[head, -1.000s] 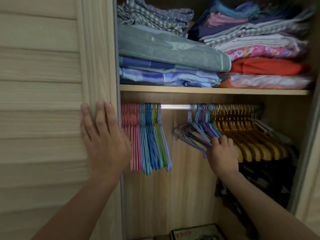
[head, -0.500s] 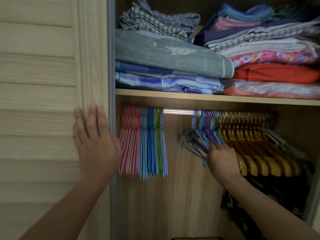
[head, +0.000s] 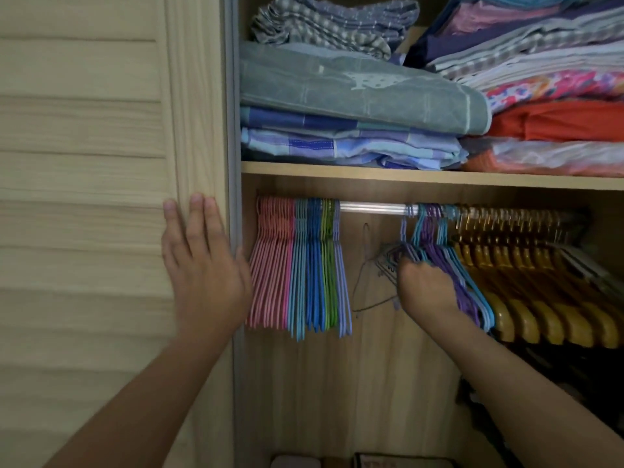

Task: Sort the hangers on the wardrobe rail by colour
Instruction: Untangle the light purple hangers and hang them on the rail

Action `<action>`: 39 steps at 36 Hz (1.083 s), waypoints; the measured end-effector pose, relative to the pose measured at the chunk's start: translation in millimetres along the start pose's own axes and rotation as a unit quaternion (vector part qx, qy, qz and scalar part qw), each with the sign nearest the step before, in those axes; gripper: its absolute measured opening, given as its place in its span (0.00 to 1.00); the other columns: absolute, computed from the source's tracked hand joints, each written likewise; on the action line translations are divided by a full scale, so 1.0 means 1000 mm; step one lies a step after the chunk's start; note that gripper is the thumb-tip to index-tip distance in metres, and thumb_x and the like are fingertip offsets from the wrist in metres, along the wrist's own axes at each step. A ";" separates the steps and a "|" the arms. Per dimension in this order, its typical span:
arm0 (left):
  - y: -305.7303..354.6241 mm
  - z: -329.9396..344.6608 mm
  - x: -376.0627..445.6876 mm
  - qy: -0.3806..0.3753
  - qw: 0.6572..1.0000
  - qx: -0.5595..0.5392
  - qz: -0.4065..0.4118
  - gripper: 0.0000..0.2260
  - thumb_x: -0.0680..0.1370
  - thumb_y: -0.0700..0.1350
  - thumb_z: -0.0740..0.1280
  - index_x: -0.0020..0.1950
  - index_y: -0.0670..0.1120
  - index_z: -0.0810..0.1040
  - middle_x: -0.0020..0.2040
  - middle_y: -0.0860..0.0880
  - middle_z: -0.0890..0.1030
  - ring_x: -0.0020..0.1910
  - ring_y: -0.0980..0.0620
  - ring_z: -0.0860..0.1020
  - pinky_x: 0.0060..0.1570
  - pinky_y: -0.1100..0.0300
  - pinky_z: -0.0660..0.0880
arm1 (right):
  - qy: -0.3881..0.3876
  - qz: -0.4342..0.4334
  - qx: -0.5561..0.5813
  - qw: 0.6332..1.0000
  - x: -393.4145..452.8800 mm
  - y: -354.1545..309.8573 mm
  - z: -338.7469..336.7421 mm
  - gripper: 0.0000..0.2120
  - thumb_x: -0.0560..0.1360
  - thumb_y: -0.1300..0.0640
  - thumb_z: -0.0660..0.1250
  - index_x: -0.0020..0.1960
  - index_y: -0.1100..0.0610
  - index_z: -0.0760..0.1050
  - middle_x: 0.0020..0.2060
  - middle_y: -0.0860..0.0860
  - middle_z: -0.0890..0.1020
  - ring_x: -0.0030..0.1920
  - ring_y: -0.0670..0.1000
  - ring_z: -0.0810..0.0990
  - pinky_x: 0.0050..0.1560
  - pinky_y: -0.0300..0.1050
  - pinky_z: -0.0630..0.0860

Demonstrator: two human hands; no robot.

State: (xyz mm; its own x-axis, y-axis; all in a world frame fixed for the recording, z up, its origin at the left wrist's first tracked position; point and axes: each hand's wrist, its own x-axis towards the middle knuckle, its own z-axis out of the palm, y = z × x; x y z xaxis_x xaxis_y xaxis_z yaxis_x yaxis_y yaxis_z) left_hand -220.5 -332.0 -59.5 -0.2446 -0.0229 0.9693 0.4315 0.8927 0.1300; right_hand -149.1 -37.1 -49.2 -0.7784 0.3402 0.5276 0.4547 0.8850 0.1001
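A silver wardrobe rail (head: pixel 371 208) runs under the shelf. At its left end hang grouped hangers: pink hangers (head: pixel 271 265), light blue hangers (head: pixel 299 271), dark blue hangers (head: pixel 314 265), green hangers (head: pixel 329 265) and a few lilac hangers (head: pixel 341 271). Right of a bare stretch hangs a mixed bunch of purple and teal hangers (head: pixel 439 251), then several yellow wooden hangers (head: pixel 526 292). My right hand (head: pixel 427 288) grips the lower bars of the mixed bunch. My left hand (head: pixel 202 265) rests flat on the wardrobe door frame.
The louvred wardrobe door (head: pixel 84 197) fills the left side. A wooden shelf (head: pixel 405 175) above the rail carries folded fabrics (head: pixel 354 96). Dark clothing (head: pixel 557 383) hangs under the yellow hangers. Boxes (head: pixel 398 461) sit on the wardrobe floor.
My right hand has slid left along the mixed bunch and closed lower on its bars. A thin hanger now swings loose left of that hand. My left hand stays on the frame.
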 end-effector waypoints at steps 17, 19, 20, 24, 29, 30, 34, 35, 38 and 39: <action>0.030 -0.103 -0.325 -0.541 0.756 -0.239 -0.281 0.12 0.82 0.36 0.64 0.60 0.49 0.82 0.57 0.49 0.81 0.56 0.48 0.80 0.54 0.70 0.72 | -0.301 0.172 0.361 0.866 -0.254 0.013 0.136 0.11 0.81 0.56 0.61 0.41 0.55 0.77 0.34 0.52 0.85 0.35 0.55 0.86 0.45 0.54 0.82; 0.032 -0.121 -0.362 -0.592 0.705 -0.224 -0.319 0.13 0.81 0.34 0.65 0.50 0.53 0.79 0.47 0.54 0.81 0.48 0.56 0.80 0.47 0.75 0.72 | -0.333 0.223 0.436 0.806 -0.278 0.020 0.138 0.12 0.82 0.60 0.61 0.43 0.57 0.78 0.31 0.54 0.84 0.30 0.55 0.85 0.43 0.55 0.83; 0.031 -0.124 -0.370 -0.606 0.694 -0.226 -0.318 0.15 0.80 0.32 0.65 0.48 0.54 0.77 0.43 0.58 0.79 0.43 0.61 0.78 0.42 0.77 0.69 | -0.338 0.249 0.478 0.771 -0.282 0.022 0.136 0.12 0.84 0.61 0.60 0.45 0.60 0.79 0.30 0.57 0.83 0.27 0.54 0.84 0.38 0.53 0.84; 0.015 -0.131 -0.390 -0.631 0.682 -0.162 -0.332 0.16 0.81 0.33 0.66 0.45 0.55 0.75 0.43 0.56 0.77 0.41 0.58 0.81 0.40 0.75 0.71 | -0.375 0.259 0.560 0.692 -0.292 0.033 0.126 0.09 0.84 0.63 0.61 0.53 0.68 0.77 0.28 0.61 0.80 0.25 0.50 0.82 0.26 0.39 0.78; -0.031 -0.117 -0.420 -0.654 0.672 -0.096 -0.334 0.14 0.83 0.48 0.67 0.67 0.45 0.78 0.61 0.41 0.80 0.59 0.39 0.80 0.58 0.51 0.73 | -0.398 0.206 0.611 0.652 -0.292 0.049 0.122 0.11 0.83 0.59 0.63 0.55 0.67 0.78 0.31 0.61 0.82 0.32 0.53 0.86 0.34 0.40 0.82; -0.037 -0.120 -0.420 -0.660 0.665 -0.112 -0.330 0.07 0.84 0.47 0.65 0.59 0.48 0.81 0.54 0.45 0.83 0.56 0.44 0.83 0.53 0.53 0.74 | -0.398 0.206 0.622 0.643 -0.291 0.052 0.123 0.10 0.83 0.59 0.62 0.55 0.66 0.78 0.31 0.62 0.81 0.33 0.54 0.86 0.35 0.41 0.82; -0.041 -0.134 -0.416 -0.660 0.581 -0.192 -0.436 0.11 0.84 0.34 0.61 0.48 0.44 0.80 0.31 0.52 0.84 0.33 0.60 0.83 0.34 0.65 0.78 | -0.399 0.217 0.611 0.649 -0.293 0.059 0.134 0.11 0.83 0.58 0.63 0.54 0.65 0.80 0.32 0.61 0.80 0.33 0.55 0.85 0.35 0.41 0.83; -0.044 -0.133 -0.418 -0.654 0.555 -0.201 -0.474 0.08 0.84 0.32 0.60 0.51 0.38 0.79 0.30 0.48 0.84 0.30 0.56 0.83 0.33 0.61 0.80 | -0.400 0.228 0.586 0.667 -0.296 0.061 0.143 0.12 0.83 0.57 0.64 0.54 0.65 0.80 0.32 0.60 0.80 0.33 0.55 0.84 0.34 0.41 0.82; -0.050 -0.134 -0.412 -0.683 0.440 -0.233 -0.535 0.10 0.86 0.41 0.60 0.61 0.36 0.76 0.37 0.41 0.86 0.37 0.44 0.85 0.49 0.45 0.80 | -0.373 0.278 0.496 0.733 -0.303 0.062 0.172 0.12 0.83 0.55 0.64 0.57 0.64 0.80 0.38 0.59 0.82 0.34 0.53 0.81 0.36 0.43 0.79; -0.045 -0.136 -0.402 -0.707 0.408 -0.239 -0.526 0.11 0.86 0.46 0.62 0.62 0.40 0.77 0.42 0.42 0.87 0.40 0.44 0.86 0.50 0.47 0.78 | -0.358 0.284 0.452 0.766 -0.305 0.064 0.179 0.13 0.83 0.53 0.64 0.60 0.62 0.79 0.42 0.59 0.82 0.37 0.53 0.81 0.39 0.44 0.75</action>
State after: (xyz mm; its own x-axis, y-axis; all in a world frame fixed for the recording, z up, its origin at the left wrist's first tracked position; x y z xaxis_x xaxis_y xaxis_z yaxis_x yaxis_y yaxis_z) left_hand -23.7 -424.4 -427.0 -0.6238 0.3034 -0.7203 -0.5201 0.5268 0.6723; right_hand 40.1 -27.1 -355.3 -0.7513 0.5529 -0.3604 0.5743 0.2786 -0.7698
